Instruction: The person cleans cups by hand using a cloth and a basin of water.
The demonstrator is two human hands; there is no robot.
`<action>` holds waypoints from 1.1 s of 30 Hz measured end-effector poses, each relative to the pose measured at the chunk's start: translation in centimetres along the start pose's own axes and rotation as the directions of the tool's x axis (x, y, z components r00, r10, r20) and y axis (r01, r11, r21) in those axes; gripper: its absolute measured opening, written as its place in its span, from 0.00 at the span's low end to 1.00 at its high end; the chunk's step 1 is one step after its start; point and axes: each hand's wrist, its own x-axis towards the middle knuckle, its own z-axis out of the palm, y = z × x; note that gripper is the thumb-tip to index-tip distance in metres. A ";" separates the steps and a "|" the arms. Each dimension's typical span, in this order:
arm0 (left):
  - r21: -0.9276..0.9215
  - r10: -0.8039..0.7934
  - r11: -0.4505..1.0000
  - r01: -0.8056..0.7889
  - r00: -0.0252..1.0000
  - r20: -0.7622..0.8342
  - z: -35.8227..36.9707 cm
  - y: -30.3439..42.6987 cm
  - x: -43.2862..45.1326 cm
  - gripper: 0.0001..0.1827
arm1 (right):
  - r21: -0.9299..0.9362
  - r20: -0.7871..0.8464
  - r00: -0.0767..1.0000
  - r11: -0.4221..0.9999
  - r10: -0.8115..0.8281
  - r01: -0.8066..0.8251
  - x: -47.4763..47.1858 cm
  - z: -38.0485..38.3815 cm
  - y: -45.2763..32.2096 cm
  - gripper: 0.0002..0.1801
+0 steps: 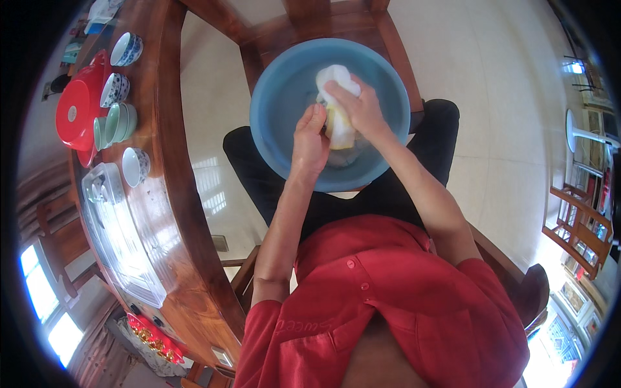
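Observation:
Both my hands are over a round blue plastic basin (271, 150) with water in it. My right hand (363, 107) is closed on a wet white cloth (342, 130) with yellow edges, thumb and fingers pressing its bunched upper part. My left hand (311, 138) grips at the cloth's left side, thumb up and fingers curled. A small dark-patterned patch shows between the hands; whether it is another object under the cloth I cannot tell. Below the hands, something pale and blurred lies in the water.
The basin rests on a wooden chair (398, 53) before my knees. On the wooden table (167, 203) at left stand blue-and-white bowls (137, 167), green bowls (116, 122), a red plastic basin (80, 114) on its side and a clear plastic tray (123, 237).

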 end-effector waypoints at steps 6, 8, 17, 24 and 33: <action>-0.289 -0.163 0.945 0.152 0.987 -0.014 -0.6 0.0 0.7 0.19 | 0.190 0.042 0.998 0.980 0.048 -0.055 -1.6 -0.9 0.4 0.21; -0.250 -0.129 0.963 0.099 0.986 -0.108 -0.4 -0.1 0.9 0.19 | -0.004 0.046 0.985 0.986 -0.167 0.167 -2.2 -0.7 1.1 0.22; 0.081 -0.089 0.994 0.077 0.985 0.148 -0.5 1.1 0.2 0.16 | 0.411 0.071 0.958 0.867 0.278 -0.282 -0.7 -1.3 -0.2 0.19; 0.197 -0.098 0.977 0.086 0.994 0.056 -0.9 1.3 0.3 0.20 | 0.464 0.051 0.987 0.871 0.154 -0.160 -2.9 -1.9 -1.0 0.20; 0.364 -0.071 0.930 0.045 0.996 0.057 0.3 1.6 -0.3 0.25 | -0.211 0.279 0.901 0.894 -0.333 0.396 -6.0 -1.1 -0.5 0.21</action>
